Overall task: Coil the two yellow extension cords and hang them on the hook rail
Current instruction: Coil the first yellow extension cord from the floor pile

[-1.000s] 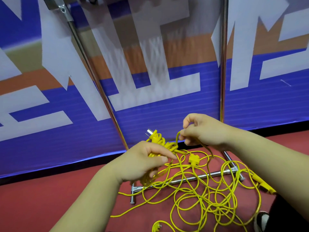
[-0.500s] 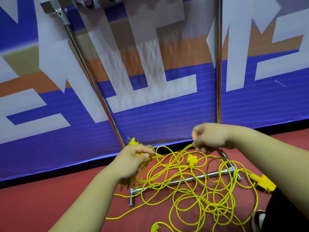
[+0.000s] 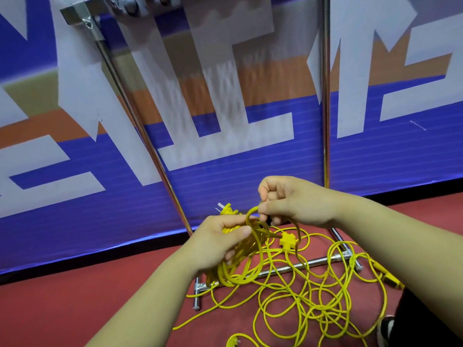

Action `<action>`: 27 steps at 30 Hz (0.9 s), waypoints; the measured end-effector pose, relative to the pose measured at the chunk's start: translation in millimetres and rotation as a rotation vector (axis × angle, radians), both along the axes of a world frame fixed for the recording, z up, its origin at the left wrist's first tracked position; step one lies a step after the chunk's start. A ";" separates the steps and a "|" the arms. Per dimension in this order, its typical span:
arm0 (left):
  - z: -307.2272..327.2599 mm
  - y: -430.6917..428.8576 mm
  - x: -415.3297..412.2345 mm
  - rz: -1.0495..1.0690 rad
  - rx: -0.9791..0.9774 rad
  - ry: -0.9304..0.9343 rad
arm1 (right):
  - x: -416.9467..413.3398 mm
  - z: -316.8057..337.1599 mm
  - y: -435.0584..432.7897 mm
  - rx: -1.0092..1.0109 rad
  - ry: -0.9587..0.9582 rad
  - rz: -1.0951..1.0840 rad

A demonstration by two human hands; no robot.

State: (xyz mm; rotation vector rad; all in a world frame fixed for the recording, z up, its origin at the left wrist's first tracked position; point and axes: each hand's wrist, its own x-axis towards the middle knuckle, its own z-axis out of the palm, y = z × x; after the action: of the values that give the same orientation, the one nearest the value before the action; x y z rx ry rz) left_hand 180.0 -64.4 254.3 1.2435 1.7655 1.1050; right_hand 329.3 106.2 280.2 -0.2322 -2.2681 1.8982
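REMOTE FEED, HEAD CAMERA: I watch a person's left hand grip a coiled bundle of yellow extension cord. The fingers are curled round the top of the loops, which hang below the palm, over the red floor. A pronged plug pokes up behind the knuckles.

The right hand, just beside and slightly above the left, pinches a single cord loop between the thumb and curled fingers. Its fingertips are folded under and I cannot see them.

The rest of the cord lies as a loose tangle on the floor, draped across the rack's chrome base bar. I cannot tell where one cord ends and the other begins. A yellow socket block sits in the tangle under the right hand. A yellow connector at the far right is half hidden behind the right forearm. A second plug is clipped by the bottom edge.

The hook rail shows only its left corner at the top of the frame, and its hooks are blurred and cut off. Two chrome uprights, the left upright leaning in the wide lens and the right upright, rise from the base in front of a blue banner with white shapes. A shoe and a dark trouser leg are partly in view at the lower right corner.
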 end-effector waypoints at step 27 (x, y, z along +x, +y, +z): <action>-18.9 -38.5 -104.1 0.968 0.436 -0.283 | -27.2 -43.7 11.4 -0.424 -0.099 -0.685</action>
State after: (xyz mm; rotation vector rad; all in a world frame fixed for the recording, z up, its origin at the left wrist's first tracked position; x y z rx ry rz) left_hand 76.0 -103.0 235.4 0.3296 1.9765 2.1672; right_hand 302.1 117.6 236.5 -1.0239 -1.4963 1.9424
